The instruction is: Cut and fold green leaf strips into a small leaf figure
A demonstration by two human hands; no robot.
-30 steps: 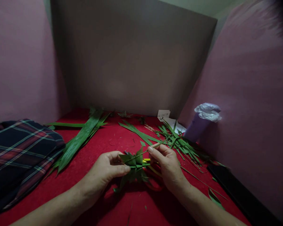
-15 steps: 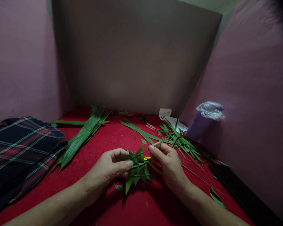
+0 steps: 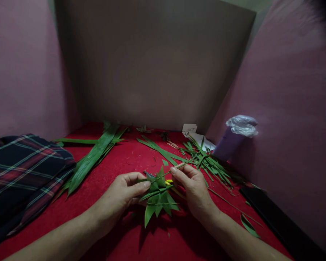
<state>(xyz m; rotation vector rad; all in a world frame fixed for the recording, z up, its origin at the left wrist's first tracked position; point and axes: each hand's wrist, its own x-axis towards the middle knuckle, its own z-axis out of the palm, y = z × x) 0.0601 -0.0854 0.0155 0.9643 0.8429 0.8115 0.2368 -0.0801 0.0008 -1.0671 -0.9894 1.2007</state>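
A small folded piece of green leaf strips (image 3: 157, 197) with pointed tips sits between my hands above a red cloth (image 3: 119, 166). My left hand (image 3: 122, 195) is closed on its left side, thumb pressed on top. My right hand (image 3: 192, 190) is closed too, pinching a thin pale stick (image 3: 179, 166) that runs from the piece up to the right. A bit of yellow (image 3: 168, 182) shows between my hands; I cannot make out what it is.
Long green leaves (image 3: 92, 157) lie at the left. A heap of cut leaf strips (image 3: 206, 161) lies at the right, by a purple cylinder capped with plastic (image 3: 232, 139). A plaid cloth (image 3: 21, 170) lies far left, a dark flat object (image 3: 277, 221) at the right edge, white paper (image 3: 191, 132) behind.
The leaf piece has turned in my hands, its pointed tips now hanging lower towards me. Both hands stay in nearly the same place.
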